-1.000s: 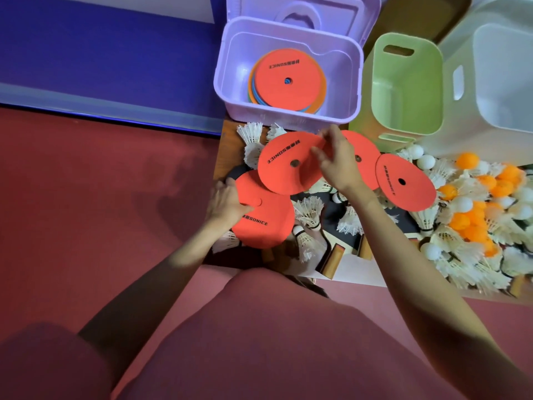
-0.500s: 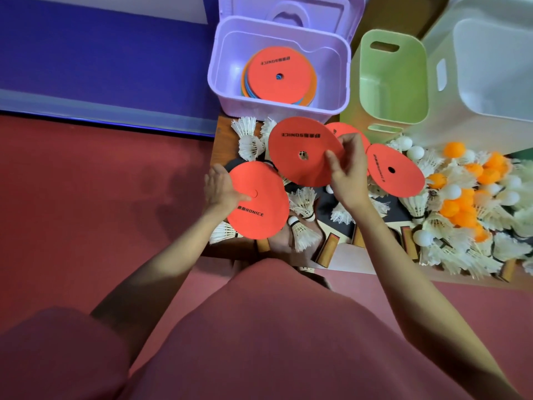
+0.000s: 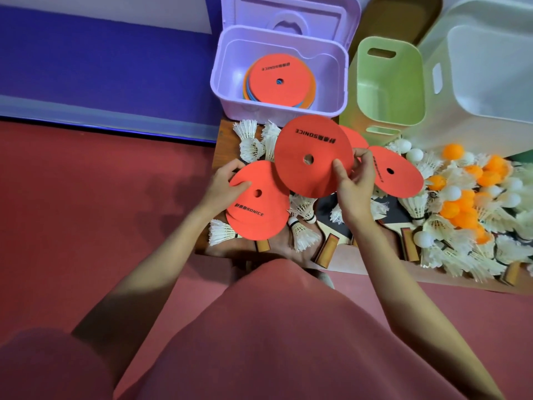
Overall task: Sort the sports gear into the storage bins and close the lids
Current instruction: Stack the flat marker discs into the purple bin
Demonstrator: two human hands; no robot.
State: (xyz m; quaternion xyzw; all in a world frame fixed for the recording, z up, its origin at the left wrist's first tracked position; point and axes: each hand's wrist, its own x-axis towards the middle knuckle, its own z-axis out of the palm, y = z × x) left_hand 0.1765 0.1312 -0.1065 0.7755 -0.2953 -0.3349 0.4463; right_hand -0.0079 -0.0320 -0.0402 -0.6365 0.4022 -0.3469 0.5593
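Two hands busy: left hand [image 3: 223, 186] grips a red disc [image 3: 259, 209] near the board's [image 3: 223, 131] left edge, right hand [image 3: 353, 187] pinches another disc [image 3: 313, 154] just below the open purple bin [image 3: 277, 109], which holds stacked discs [image 3: 278, 80].

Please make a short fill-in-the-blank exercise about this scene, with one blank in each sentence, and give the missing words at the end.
1. The right hand pinches a red disc with a hole in its ____.
2. Discs are already stacked inside the ____ bin.
3. The green bin holds ____.
4. The left hand grips a second disc printed with the word ____.

Missing words: centre; purple; nothing; SONICE
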